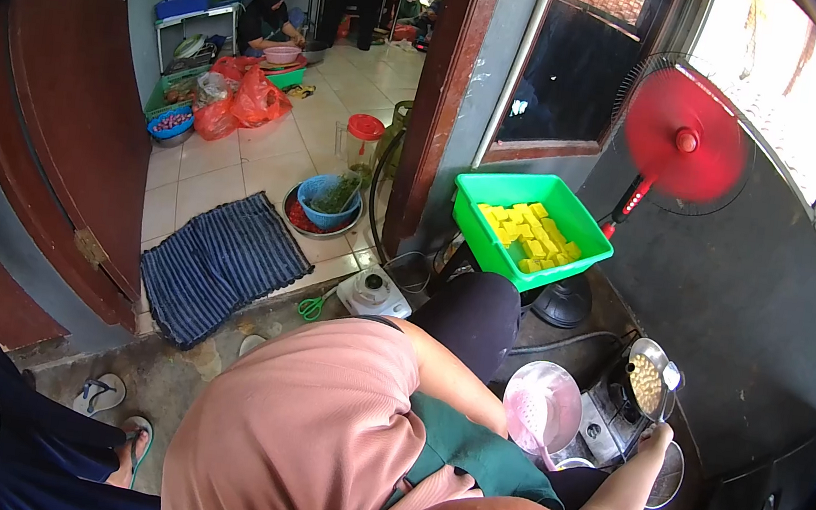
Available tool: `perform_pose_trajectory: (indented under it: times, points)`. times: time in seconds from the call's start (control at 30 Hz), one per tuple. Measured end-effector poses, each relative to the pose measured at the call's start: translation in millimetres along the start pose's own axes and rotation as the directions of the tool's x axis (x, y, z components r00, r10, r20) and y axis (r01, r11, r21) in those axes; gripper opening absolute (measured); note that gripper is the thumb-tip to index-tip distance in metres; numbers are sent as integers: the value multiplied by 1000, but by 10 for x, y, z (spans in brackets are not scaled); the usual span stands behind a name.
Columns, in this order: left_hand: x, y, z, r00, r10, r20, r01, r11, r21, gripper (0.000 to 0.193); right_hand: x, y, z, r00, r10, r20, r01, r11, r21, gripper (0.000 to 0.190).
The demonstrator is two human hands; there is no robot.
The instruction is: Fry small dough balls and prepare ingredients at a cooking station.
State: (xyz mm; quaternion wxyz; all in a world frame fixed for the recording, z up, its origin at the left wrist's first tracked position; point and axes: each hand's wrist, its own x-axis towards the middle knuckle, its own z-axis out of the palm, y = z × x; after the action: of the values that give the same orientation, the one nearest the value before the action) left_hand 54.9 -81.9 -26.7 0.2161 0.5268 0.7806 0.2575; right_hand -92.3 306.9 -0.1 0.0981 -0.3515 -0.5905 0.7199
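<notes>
My right hand [655, 437] is closed around a thin metal handle [662, 418] at the near rim of a metal frying pan [639, 348]. Whether that handle belongs to the pan or to a utensil, I cannot tell. Many small tan pieces [645, 384] lie in the pan, on a gas stove [595, 431]. My left forearm [465, 386] reaches down to a pink-tinted bowl [565, 398]; the left hand itself is hidden. A pale pink perforated ladle [532, 413] leans in that bowl.
A green tub [470, 205] holds yellow blocks [531, 231]. Behind it spins a red fan [681, 139]. A blender base [373, 293], green-handled scissors [310, 308] and a striped mat [225, 268] lie by the doorway. A person in sandals [101, 394] stands at left; others are indoors.
</notes>
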Motion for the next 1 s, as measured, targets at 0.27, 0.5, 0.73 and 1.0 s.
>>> perform_pose_trajectory:
  times: [0.27,0.5,0.73,1.0]
  points:
    - [43,55,53,1000,-8,4,8,999,38,39,9,3,20,1000,11,-20,-11,1000,12,17]
    - [41,106,76,1000,-15,8,14,998,67,37,26,3,-10,999,22,-25,-22,1000,6,17]
    - [-81,177,76,999,-2,33,-1,994,106,36,-56,-37,-157,999,35,12,-36,996,77,18]
    - [-4,257,119,999,-2,45,-4,991,137,35,-95,-93,-258,996,77,54,-81,994,79,19]
